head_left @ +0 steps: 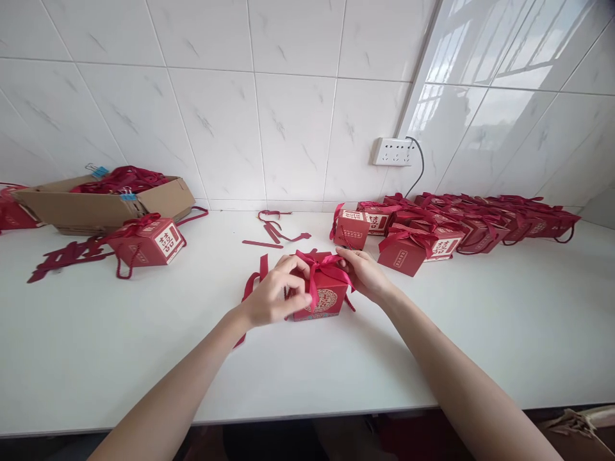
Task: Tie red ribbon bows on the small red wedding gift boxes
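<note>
A red gift box (pixel 329 312) with a round gold pattern stands upright on the table in front of me. Across its top lies a pink-red ribbon bow (pixel 319 266), one tail hanging down the front. My left hand (pixel 278 291) is at the box's left side, fingers curled and pinching the ribbon by that tail. At the bow's right end, my right hand (pixel 364 272) has its thumb and fingers closed on the ribbon; its far fingers are partly hidden. A twisted red cord (pixel 350 303) shows at the box's right side. Behind my left wrist lies a loose red ribbon (pixel 250 285).
Many similar boxes (pixel 403 255) stand grouped at the right. Another box (pixel 150 243) sits at the left, near a cardboard carton (pixel 91 214) of red ribbons with blue clips. Ribbon scraps (pixel 271 234) lie at the back below a wall socket (pixel 394 152). The table's front edge is near me.
</note>
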`<state>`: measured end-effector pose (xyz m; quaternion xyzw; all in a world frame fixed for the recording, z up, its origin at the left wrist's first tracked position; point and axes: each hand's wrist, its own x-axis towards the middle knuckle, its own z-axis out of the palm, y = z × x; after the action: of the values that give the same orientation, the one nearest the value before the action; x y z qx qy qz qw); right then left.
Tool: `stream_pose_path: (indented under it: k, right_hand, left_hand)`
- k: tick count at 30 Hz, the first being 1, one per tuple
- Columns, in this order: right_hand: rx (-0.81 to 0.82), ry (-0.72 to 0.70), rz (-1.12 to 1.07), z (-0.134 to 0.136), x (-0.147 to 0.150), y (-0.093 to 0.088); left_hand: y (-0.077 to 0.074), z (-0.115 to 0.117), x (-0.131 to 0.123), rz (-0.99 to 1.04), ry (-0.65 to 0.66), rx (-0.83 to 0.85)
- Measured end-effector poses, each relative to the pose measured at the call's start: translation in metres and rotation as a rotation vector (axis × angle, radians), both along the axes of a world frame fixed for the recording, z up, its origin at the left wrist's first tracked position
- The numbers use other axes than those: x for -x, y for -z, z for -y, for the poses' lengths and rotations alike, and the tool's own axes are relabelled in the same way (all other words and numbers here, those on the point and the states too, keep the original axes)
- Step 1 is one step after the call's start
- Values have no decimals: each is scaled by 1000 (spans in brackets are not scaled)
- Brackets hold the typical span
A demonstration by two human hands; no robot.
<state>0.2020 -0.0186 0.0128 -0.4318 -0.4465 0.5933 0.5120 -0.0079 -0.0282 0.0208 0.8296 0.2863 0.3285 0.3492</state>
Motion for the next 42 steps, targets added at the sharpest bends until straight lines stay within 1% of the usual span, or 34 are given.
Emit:
stream_pose_path:
  k: [2, 3, 4, 5, 6, 7, 8, 10, 12, 15, 19, 22, 25, 27, 29, 32, 34, 37, 40, 42]
  right_hand:
    - [4, 24, 4, -1, -1, 1]
    - [4, 28, 7, -2, -2, 1]
    - [4, 28, 7, -2, -2, 1]
    - [3, 24, 7, -2, -2, 1]
    - [3, 17, 5, -2, -2, 0]
    - [6, 11, 5, -2, -2, 0]
    - [9, 3, 6, -2, -1, 0]
    - [17, -13, 11, -2, 0, 1]
    - [20, -22, 9, -2, -1, 2]
    - [-9, -65, 23, -1, -3, 2]
    - [-59, -227, 154, 4, -6, -3]
    - [-64, -216, 185, 5, -6, -5]
    - [-55, -199, 186, 4, -5, -3]
    - [-50, -204, 187, 3, -5, -3]
    - [-49, -219, 186, 2, -6, -2]
    - [-43, -244, 175, 3, -6, -3]
    - [-31, -249, 155, 4, -6, -3]
    - [-7, -257, 113, 4, -6, -2]
    - [14, -227, 17, 2, -4, 1]
    - [20, -178, -65, 0, -2, 5]
  left_hand:
    - [0, -7, 2, 247, 6, 199]
    - [1, -10, 3, 381, -32, 281]
    - [1, -14, 4, 488, -99, 340]
    - [2, -17, 3, 553, -192, 373]
    - [3, -19, 3, 568, -291, 383]
    - [4, -21, 2, 534, -367, 379]
    - [5, -22, 1, 470, -410, 372]
    - [7, -21, -3, 337, -440, 350]
    - [9, -19, -5, 253, -455, 300]
    - [8, -13, -8, 214, -488, 233]
    - [5, -10, -10, 192, -521, 263]
    - [5, -11, -10, 177, -557, 209]
    - [4, -10, -9, 212, -541, 161]
    - [1, -10, -8, 229, -506, 180]
    - [-2, -9, -5, 210, -461, 236]
    - [-6, -10, 0, 166, -405, 368]
    - [-7, -12, 3, 144, -369, 451]
    - [-6, -14, 6, 122, -301, 525]
    - [-3, -14, 4, 130, -297, 524]
    - [1, -15, 1, 147, -337, 478]
